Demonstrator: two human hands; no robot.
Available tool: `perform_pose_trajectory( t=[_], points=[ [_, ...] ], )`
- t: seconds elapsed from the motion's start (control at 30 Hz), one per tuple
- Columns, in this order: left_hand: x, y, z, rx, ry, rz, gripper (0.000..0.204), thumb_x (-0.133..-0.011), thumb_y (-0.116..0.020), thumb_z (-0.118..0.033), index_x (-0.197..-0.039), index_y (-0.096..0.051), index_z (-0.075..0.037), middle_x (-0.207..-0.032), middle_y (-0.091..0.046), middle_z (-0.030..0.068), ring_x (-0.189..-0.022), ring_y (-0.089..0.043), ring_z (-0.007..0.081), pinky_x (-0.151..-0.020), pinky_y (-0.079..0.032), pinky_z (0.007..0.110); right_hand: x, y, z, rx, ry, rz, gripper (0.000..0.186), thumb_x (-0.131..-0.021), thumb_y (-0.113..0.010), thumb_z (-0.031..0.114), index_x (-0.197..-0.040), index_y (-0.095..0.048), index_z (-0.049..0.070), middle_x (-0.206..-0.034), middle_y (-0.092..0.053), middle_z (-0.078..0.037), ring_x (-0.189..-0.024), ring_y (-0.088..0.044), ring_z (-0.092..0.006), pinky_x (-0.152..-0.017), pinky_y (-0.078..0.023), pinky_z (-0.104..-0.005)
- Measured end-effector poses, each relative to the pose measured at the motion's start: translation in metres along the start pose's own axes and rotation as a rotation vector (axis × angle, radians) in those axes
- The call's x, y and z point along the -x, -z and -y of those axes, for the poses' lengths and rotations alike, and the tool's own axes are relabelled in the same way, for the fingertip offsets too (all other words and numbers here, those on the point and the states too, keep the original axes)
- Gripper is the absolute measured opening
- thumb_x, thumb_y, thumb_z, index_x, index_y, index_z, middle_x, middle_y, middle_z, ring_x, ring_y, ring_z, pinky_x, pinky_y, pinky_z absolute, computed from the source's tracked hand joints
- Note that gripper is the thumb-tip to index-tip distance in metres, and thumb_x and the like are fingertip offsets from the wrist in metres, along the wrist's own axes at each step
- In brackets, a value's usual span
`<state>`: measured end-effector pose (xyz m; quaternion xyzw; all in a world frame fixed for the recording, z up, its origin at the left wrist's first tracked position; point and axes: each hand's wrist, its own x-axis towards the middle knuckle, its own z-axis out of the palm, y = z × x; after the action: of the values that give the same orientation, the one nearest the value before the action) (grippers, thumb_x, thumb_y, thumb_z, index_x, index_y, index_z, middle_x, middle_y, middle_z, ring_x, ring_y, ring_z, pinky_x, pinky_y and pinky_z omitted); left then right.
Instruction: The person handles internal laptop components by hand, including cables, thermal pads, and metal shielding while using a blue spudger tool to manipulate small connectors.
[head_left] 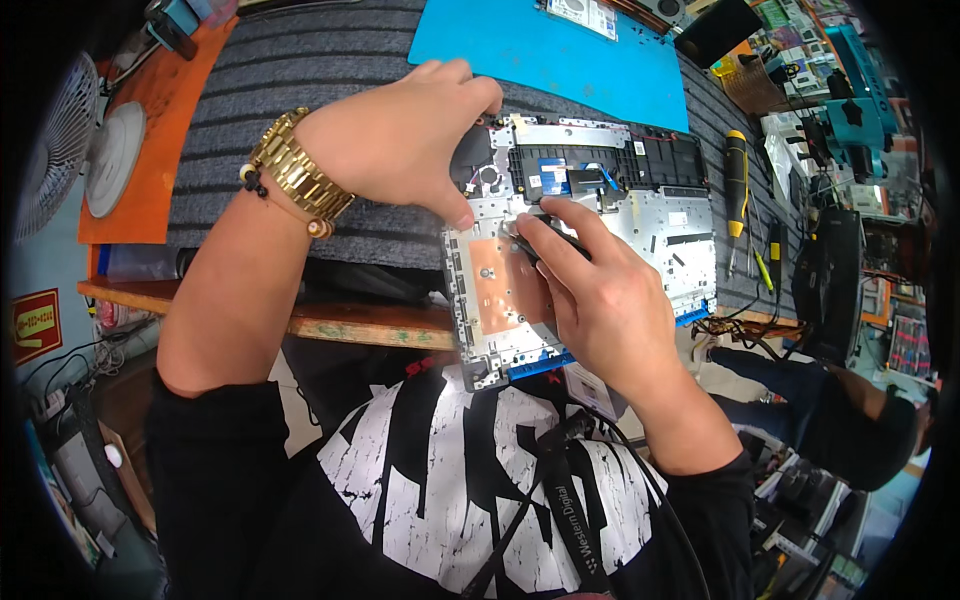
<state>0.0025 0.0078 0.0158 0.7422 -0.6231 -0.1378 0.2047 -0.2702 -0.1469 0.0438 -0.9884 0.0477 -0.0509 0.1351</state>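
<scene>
An opened laptop chassis (pixel 680 260), silver with black panels, a copper-coloured plate and blue edge strips, lies at the table's front edge, overhanging it. My left hand (pixel 405 150), with a gold watch on the wrist, curls round its upper-left corner, thumb on the left side. My right hand (pixel 595 295) is closed round a slim black object (pixel 568 240), probably a tool, over the copper plate; its tip is hidden by my fingers.
A blue mat (pixel 500 45) lies on the striped grey tabletop (pixel 255 100). A white fan (pixel 110 155) stands left, on orange. Yellow-black screwdrivers (pixel 735 180), cables and teal equipment (pixel 850 125) are at the right. Another person (pixel 820 410) is at lower right.
</scene>
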Motion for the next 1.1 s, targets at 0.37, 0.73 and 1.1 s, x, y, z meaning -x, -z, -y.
perform_pose_trajectory(
  t=[0.37, 0.73, 1.1],
  points=[
    [0.002, -0.003, 0.01, 0.007, -0.051, -0.038, 0.109, -0.072, -0.115, -0.04, -0.159, -0.062, -0.002, -0.148, -0.067, 0.0184, -0.147, -0.062, 0.0416, -0.121, -0.057, 0.049, -0.012, 0.025, -0.008, -0.051, 0.018, 0.097, 0.045, -0.109, -0.079, 0.006, -0.153, -0.082, 0.016, -0.151, -0.078, -0.013, -0.111, -0.086, -0.0429, -0.088, -0.068, -0.0529],
    [0.002, -0.004, 0.01, 0.007, -0.06, -0.048, 0.108, -0.072, -0.115, -0.041, -0.158, -0.064, -0.001, -0.148, -0.067, 0.0183, -0.147, -0.063, 0.0409, -0.12, -0.058, 0.049, -0.011, 0.016, -0.007, -0.116, 0.047, 0.047, 0.047, -0.107, -0.081, 0.005, -0.152, -0.083, 0.016, -0.152, -0.078, -0.013, -0.106, -0.086, -0.0423, -0.086, -0.068, -0.0527],
    [0.002, -0.005, 0.006, 0.007, -0.035, -0.056, 0.107, -0.071, -0.116, -0.038, -0.157, -0.064, -0.001, -0.148, -0.068, 0.0183, -0.147, -0.063, 0.041, -0.121, -0.058, 0.049, -0.017, 0.016, 0.003, -0.104, -0.002, 0.055, 0.036, -0.106, -0.084, 0.014, -0.142, -0.085, 0.011, -0.144, -0.081, -0.014, -0.104, -0.086, -0.0427, -0.087, -0.071, -0.0531]
  ],
)
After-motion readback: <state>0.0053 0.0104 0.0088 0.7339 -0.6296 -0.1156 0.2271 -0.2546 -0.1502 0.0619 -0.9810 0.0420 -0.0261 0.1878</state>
